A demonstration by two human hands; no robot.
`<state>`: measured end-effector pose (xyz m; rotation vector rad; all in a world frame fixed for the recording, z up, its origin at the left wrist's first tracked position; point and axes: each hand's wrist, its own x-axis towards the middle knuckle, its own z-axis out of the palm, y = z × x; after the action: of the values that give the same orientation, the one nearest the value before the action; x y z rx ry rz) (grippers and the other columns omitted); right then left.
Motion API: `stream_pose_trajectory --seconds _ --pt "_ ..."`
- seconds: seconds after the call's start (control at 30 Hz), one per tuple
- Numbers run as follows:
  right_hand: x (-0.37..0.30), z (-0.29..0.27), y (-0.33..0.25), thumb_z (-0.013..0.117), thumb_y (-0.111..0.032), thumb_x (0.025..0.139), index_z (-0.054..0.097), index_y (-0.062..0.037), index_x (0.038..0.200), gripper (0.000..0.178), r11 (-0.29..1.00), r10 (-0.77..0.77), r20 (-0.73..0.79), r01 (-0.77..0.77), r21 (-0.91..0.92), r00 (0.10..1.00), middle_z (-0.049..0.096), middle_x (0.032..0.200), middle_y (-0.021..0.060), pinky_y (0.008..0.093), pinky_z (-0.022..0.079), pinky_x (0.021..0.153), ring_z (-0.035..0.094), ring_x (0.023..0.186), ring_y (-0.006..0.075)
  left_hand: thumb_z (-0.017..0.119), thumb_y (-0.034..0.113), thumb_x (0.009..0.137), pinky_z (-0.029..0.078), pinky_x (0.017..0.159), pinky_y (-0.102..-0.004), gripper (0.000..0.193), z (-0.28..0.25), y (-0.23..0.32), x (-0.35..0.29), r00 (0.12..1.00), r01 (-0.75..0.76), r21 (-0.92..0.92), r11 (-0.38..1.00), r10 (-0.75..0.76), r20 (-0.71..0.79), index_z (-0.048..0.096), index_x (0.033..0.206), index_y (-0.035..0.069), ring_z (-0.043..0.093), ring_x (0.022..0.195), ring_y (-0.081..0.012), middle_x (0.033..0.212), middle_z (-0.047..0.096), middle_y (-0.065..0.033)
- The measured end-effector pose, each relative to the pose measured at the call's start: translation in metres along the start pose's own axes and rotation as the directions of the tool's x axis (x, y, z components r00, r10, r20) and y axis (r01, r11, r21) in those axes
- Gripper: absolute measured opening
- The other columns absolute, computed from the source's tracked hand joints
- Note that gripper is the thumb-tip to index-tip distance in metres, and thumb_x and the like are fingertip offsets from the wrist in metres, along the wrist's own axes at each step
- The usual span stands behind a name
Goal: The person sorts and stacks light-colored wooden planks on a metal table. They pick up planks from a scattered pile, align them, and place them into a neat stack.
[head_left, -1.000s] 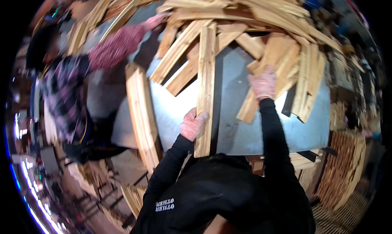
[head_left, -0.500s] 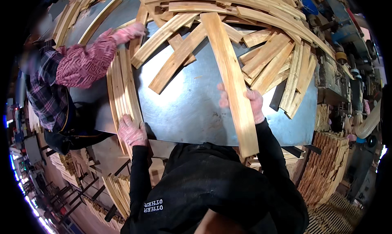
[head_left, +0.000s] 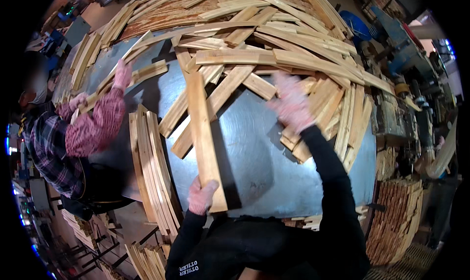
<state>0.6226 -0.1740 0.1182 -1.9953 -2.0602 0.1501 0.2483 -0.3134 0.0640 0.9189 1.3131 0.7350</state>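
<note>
My left hand (head_left: 202,196), in a pinkish work glove, grips the near end of a pale wooden board (head_left: 203,133). The board slants up and away over the metal table (head_left: 249,162), its far end by the heap. My right hand (head_left: 293,104), gloved alike and slightly blurred, is stretched forward over the heap's near side. Its fingers look spread and nothing shows in them. Just beneath it lie several short boards (head_left: 320,109). Longer, slightly curved boards (head_left: 235,57) cross one another beyond it. Left of my held board, several slats (head_left: 155,167) lie side by side.
A co-worker in a plaid shirt (head_left: 49,143) stands at the left, gloved hands on a board (head_left: 147,72). Stacked wood (head_left: 394,221) stands low at the right. Machinery (head_left: 401,60) and a pale hose (head_left: 444,153) line the right side. A blue round container (head_left: 356,25) sits far right.
The board has passed from my right hand to my left and moved leftward. My left hand has left the slats; my right hand has reached out to the heap. The co-worker's arm has moved left.
</note>
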Motion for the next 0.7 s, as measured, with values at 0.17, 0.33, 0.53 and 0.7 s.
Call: stream_pose_trajectory --seconds 0.17,0.33,0.53,0.7 --pt "0.056 -0.005 0.18 0.077 -0.051 0.074 0.012 -0.0097 0.161 0.116 0.798 0.386 0.047 -0.308 -0.519 0.921 0.025 0.164 0.0198 0.0568 0.006 0.123 0.02 0.152 0.0383 0.072 0.009 0.083 0.054 0.078 -0.0288 0.044 -0.018 -0.015 -0.009 0.993 -0.035 -0.061 0.998 0.027 -0.115 0.059 0.123 -0.003 0.065 0.087 -0.0156 0.103 0.069 -0.0075" --pt "0.118 -0.009 0.204 0.064 -0.046 0.09 0.039 -0.0103 0.149 0.074 0.901 0.24 0.203 -0.14 -0.411 0.949 0.053 0.142 0.0194 0.054 0.029 0.116 0.051 0.132 0.0338 0.074 0.008 0.082 0.054 0.078 -0.0283 0.042 0.002 -0.011 -0.006 0.957 0.025 0.14 0.99 0.017 -0.291 0.061 0.12 -0.003 0.066 0.087 -0.015 0.102 0.071 -0.0086" --pt "0.129 0.01 0.182 0.067 -0.033 0.089 0.048 -0.0126 0.142 0.06 0.908 -0.012 0.081 0.045 -0.416 0.997 0.059 0.132 0.0171 0.049 0.047 0.102 0.058 0.121 0.0362 0.072 0.009 0.085 0.053 0.076 -0.0287 0.041 0.058 0.002 0.044 0.991 0.028 -0.085 0.996 -0.039 -0.124 0.058 0.123 -0.001 0.064 0.082 -0.0133 0.1 0.069 -0.0069" --pt "0.153 0.006 0.208 0.062 -0.02 0.09 0.059 -0.0082 0.111 0.024 0.868 -0.015 0.02 0.023 -0.495 1.0 0.07 0.1 0.018 0.0477 0.057 0.081 0.069 0.099 0.0367 0.074 0.01 0.087 0.054 0.074 -0.031 0.04 0.076 0.003 0.057 0.997 0.052 -0.019 0.998 -0.053 -0.055 0.057 0.121 -0.002 0.064 0.08 -0.0148 0.096 0.069 -0.0062"
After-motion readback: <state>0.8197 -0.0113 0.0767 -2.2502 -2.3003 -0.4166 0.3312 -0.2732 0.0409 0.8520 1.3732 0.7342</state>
